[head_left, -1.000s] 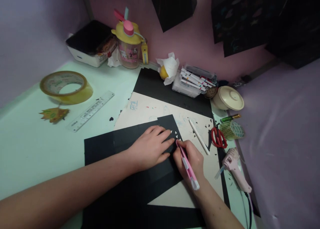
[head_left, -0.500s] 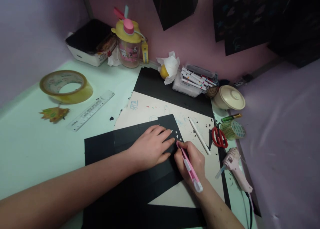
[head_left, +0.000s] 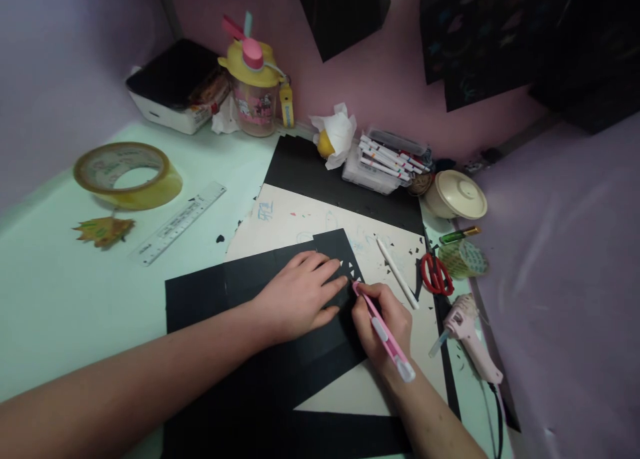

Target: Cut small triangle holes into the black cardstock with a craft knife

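Note:
My left hand [head_left: 303, 289] lies flat with its fingers stretched over a sheet of black card [head_left: 240, 282], pressing it down. In my right hand [head_left: 385, 319] is a pink utility knife [head_left: 383, 332], held like a pen. Its tip meets the card's right part, just beside my left fingertips, and the blade is too small to make out. Several small triangular cut-outs [head_left: 351, 272] show pale by the tip. Beneath the card lies a white sheet [head_left: 300, 209] with blue scribbles.
Right of the card are a white pen [head_left: 397, 272], red-handled scissors [head_left: 437, 274] and a pink glue gun [head_left: 470, 339] with its cord. To the left lie a clear ruler [head_left: 180, 225], a tape roll [head_left: 170, 189] and a leaf [head_left: 104, 231]. Behind stands a yellow-lidded cup [head_left: 255, 102].
The knife's rear end has swung slightly right and my right hand has shifted a little. My left hand keeps its place on the card. The whole view has drifted slightly left.

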The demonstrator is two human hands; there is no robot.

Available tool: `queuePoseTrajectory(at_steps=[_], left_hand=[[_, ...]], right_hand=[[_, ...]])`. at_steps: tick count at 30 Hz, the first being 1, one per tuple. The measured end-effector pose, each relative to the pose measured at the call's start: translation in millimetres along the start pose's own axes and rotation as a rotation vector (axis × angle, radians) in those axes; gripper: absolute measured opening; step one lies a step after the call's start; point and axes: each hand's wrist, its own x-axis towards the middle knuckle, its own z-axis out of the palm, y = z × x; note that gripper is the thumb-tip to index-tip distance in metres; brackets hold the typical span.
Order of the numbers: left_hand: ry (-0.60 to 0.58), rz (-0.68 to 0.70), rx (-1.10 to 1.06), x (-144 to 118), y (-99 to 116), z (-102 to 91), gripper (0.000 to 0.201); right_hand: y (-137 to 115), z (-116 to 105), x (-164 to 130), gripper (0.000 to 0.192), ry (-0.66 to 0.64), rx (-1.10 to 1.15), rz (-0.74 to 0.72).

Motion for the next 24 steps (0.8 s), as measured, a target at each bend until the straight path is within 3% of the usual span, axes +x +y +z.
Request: queuePoseTrajectory(at_steps=[10,24], left_hand=[[0.010,-0.001,-0.001,-0.7,-1.3,0.7,0.043],[0.020,0.005,0.008,-0.5,-0.1,1.1,0.043]], right_hand=[[1.8,2.3,1.6,0.012,0.000,0.014,0.068],[1.6,3.0,1.9,0.009,-0.014,-0.005,0.021]])
